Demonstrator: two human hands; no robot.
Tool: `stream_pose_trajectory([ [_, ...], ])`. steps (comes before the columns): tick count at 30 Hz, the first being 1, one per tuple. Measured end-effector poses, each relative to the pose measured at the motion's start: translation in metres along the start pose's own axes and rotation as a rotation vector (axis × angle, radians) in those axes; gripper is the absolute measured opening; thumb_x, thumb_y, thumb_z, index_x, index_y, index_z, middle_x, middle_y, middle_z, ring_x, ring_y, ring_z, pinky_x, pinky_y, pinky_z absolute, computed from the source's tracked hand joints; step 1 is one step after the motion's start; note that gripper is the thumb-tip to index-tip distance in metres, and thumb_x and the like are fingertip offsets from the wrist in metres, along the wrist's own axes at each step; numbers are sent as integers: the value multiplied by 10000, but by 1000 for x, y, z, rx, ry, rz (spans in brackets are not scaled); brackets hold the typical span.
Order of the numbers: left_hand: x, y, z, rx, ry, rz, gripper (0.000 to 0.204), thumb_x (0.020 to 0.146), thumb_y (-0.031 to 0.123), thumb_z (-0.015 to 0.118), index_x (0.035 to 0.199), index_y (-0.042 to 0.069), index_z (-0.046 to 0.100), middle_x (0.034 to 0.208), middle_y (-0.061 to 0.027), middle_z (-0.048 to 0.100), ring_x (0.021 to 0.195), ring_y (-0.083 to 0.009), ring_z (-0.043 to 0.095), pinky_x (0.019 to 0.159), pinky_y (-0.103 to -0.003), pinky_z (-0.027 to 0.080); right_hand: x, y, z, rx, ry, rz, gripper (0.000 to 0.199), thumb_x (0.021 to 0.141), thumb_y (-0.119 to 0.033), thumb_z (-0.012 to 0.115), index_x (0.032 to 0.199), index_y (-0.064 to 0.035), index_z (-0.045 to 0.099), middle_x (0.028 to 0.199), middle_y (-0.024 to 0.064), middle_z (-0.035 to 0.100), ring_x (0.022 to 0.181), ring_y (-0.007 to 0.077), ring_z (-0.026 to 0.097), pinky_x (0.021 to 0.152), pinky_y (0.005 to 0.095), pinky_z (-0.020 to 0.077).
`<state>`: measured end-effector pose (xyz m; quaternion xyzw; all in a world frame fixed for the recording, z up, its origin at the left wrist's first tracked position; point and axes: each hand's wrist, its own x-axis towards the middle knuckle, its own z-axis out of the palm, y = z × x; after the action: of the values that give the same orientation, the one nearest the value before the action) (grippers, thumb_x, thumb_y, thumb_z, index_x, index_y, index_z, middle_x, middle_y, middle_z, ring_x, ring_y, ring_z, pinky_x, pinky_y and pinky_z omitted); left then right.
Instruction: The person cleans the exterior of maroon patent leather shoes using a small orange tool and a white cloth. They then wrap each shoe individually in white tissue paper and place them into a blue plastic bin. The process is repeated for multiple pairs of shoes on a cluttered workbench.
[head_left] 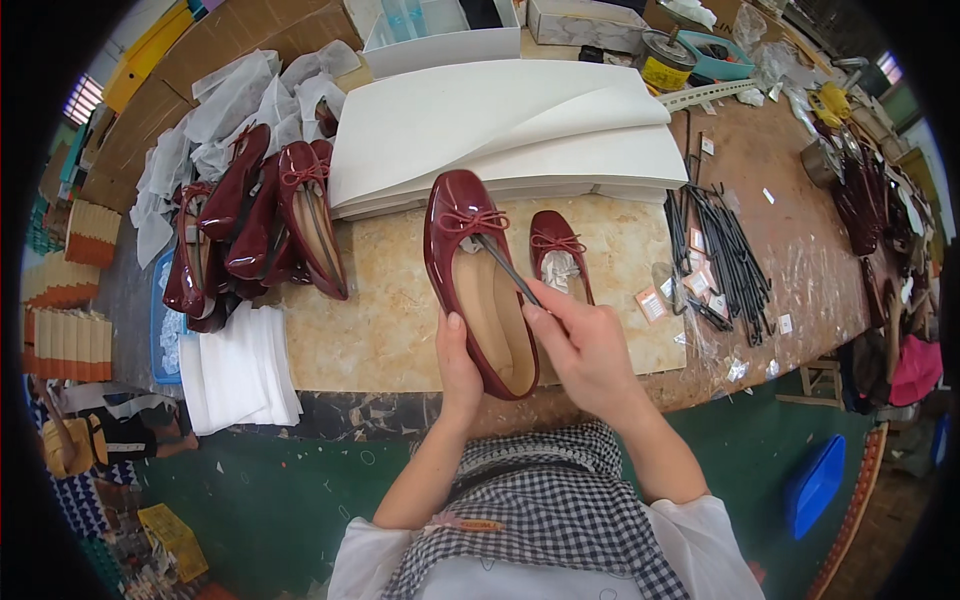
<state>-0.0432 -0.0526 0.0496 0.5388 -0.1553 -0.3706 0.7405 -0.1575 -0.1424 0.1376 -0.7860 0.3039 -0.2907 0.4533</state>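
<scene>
My left hand is closed round the heel side of a glossy dark red ballet flat, held up over the table with its toe pointing away. A small bow sits on its vamp, and the beige insole shows. In my right hand a thin dark stick is pinched; its far end reaches into the shoe's opening below the bow, near some pale stuffing. Just right of it, a second red flat lies on the table with crumpled white paper in its toe.
Several red flats are heaped at the left, by white tissue paper. A stack of large white sheets lies behind. White folded cloths or papers rest at the front left. Many black sticks and small tags lie at the right.
</scene>
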Motion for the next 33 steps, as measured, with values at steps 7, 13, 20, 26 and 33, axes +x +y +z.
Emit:
stream_pose_trajectory([
  [7,-14,-40,-5,-20,46,-115,646,982,525,201,1371,39,371,1376,-87,424,1259,-211,396,1057,-337,291,1,14,36,-346,78,-77,295,882,-180,545,1118,-14,609,593,160,583,469,294,572,469,408,437],
  [13,0,-22,9,14,53,-101,660,971,547,219,1353,37,392,1337,-99,472,1214,-215,458,1034,-346,340,-1,45,-17,-98,-183,-53,367,899,-201,534,1230,-44,552,613,155,577,524,265,573,511,363,442],
  [20,11,-7,-1,35,29,-18,635,978,517,218,1346,27,384,1310,-122,494,1192,-235,485,1016,-361,374,-15,4,-35,-93,-204,188,392,874,-158,579,1257,-80,541,599,150,527,486,222,494,530,333,433],
  [26,12,-10,-8,13,3,16,615,983,481,198,1295,6,432,1240,-139,544,1114,-234,544,961,-362,424,-14,-2,-33,-67,-232,217,316,862,-145,592,1168,-66,608,531,138,453,425,193,396,462,334,354],
  [33,2,-7,-3,168,-135,83,576,978,439,296,1312,-23,378,1224,-152,515,1093,-219,521,928,-331,416,-7,9,-23,113,-179,255,246,870,-147,582,1088,-52,644,494,128,447,409,209,386,436,326,326],
])
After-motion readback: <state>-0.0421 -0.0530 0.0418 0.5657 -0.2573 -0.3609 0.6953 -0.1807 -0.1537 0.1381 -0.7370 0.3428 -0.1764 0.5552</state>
